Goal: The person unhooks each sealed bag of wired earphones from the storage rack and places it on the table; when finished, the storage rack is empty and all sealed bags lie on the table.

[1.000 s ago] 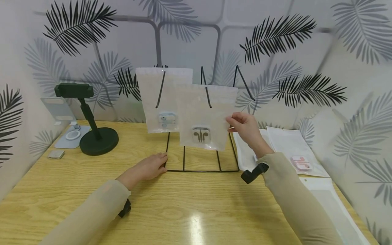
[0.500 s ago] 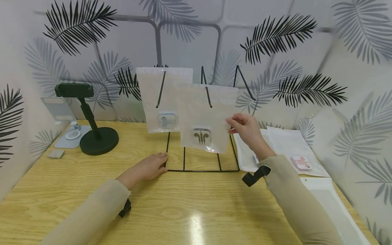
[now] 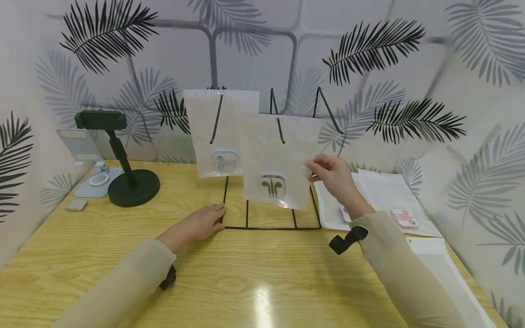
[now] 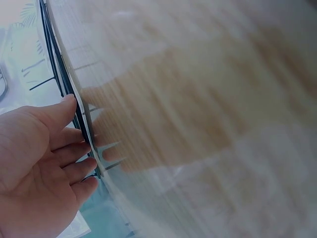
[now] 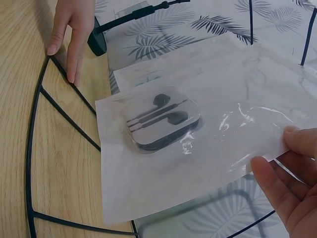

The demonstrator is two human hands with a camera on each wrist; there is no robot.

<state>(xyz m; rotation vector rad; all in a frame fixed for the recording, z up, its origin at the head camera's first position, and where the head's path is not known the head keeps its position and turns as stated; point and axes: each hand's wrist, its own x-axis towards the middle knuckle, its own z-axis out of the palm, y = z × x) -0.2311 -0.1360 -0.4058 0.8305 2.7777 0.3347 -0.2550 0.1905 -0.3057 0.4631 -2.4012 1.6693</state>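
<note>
A white and clear plastic bag [image 3: 262,150] with dark earphones in a clear case [image 3: 272,186] hangs at the middle prong [image 3: 280,130] of a black wire display rack [image 3: 270,228]. My right hand [image 3: 334,177] pinches the bag's right edge between thumb and fingers. In the right wrist view, the earphone case [image 5: 163,119] shows through the bag's film. My left hand [image 3: 198,223] rests at the front left corner of the rack's base, its fingers [image 4: 74,168] loosely bent against the wire.
A similar bag [image 3: 205,123] with pale earphones hangs on the left prong; the right prong [image 3: 330,111] bears no bag. More bags [image 3: 379,189] lie at the right, one with pink earphones [image 3: 405,217]. A dark green phone stand [image 3: 133,187] stands left, beside a folding stand [image 3: 82,148] and small case [image 3: 76,205].
The bag in my right hand has swung slightly down and toward me at its lower edge. My right hand has shifted a little right and down; my left hand stays put.
</note>
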